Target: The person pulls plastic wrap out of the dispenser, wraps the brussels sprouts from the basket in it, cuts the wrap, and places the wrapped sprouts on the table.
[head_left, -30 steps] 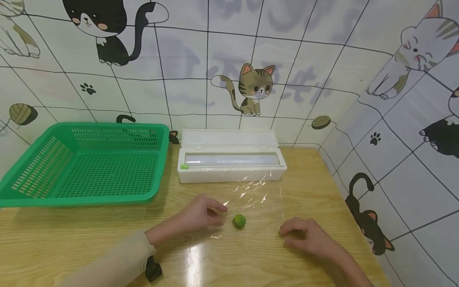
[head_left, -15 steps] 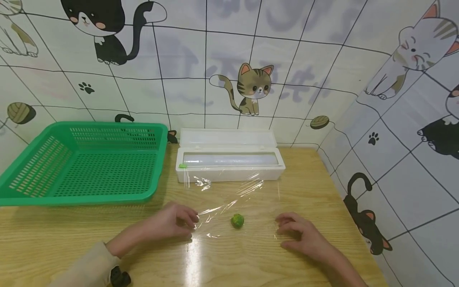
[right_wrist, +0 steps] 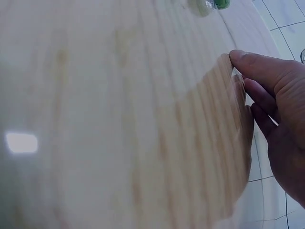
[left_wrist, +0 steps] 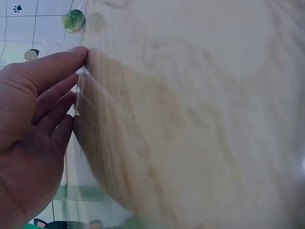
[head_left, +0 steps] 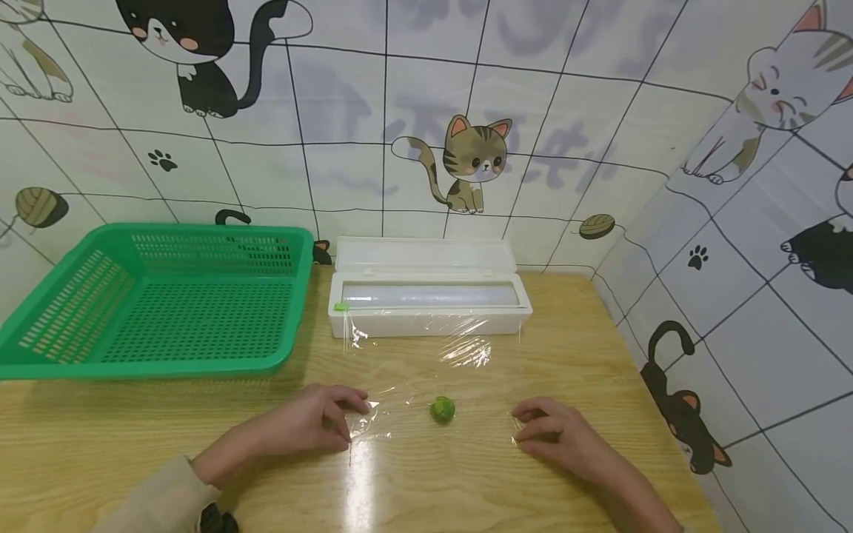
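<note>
A Brussels sprout (head_left: 443,409) sits on a sheet of clear cling film (head_left: 469,352) spread over the wooden table. The film runs forward from a white dispenser box (head_left: 426,323), its lid up and a roll (head_left: 429,296) inside. My left hand (head_left: 303,420) rests at the film's left edge, thumb and fingers apart with their tips touching film and tabletop. On the opposite side, my right hand (head_left: 566,440) touches the film's right edge, fingers slightly bent. In the left wrist view the sprout (left_wrist: 74,21) appears beyond the thumb; the right wrist view shows only part of it.
A green plastic basket (head_left: 200,367) stands at the back left, beside the box. A small green slider (head_left: 340,306) sits at the left end of the box's front edge. Cat-patterned wall covering (head_left: 426,178) rises behind the table and along its right side.
My left hand has moved left, away from the sprout to the film's left edge, which has spread out with it. My right hand has shifted only slightly. The sprout stays in place.
</note>
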A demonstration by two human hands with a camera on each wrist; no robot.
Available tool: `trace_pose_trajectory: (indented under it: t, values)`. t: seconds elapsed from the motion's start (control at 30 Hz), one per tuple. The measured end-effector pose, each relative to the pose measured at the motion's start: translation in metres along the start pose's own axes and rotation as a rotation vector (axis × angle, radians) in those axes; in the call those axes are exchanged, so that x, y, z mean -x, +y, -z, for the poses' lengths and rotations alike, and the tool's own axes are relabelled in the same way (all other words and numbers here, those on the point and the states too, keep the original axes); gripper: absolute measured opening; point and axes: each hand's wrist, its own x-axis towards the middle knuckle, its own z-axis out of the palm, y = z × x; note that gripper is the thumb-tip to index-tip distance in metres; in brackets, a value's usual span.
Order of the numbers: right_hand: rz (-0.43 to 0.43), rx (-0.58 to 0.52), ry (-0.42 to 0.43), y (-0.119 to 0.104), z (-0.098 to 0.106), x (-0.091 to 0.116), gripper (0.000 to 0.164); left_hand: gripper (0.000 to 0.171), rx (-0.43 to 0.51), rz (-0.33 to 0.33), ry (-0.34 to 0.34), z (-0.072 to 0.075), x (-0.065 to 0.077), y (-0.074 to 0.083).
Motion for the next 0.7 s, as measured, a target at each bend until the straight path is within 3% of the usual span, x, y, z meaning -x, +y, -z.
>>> trace_pose_trajectory:
  t: [0.2,0.33,0.5,0.7]
  values:
    - [-0.038,0.068,-0.011,-0.006,0.001,-0.005,0.033,0.020,-0.096,-0.118,0.028,-0.002,0.001,-0.006]
    - [-0.123,0.097,-0.036,-0.012,0.002,-0.007,0.030,0.019,-0.061,-0.158,0.037,-0.002,0.003,-0.007]
    - [-0.283,0.059,-0.067,-0.017,0.004,-0.008,0.024,0.012,0.084,-0.105,0.034,0.000,0.003,-0.007]
    - [-0.454,0.015,-0.048,-0.019,0.006,-0.011,0.013,0.007,0.162,-0.033,0.048,0.003,0.001,-0.004]
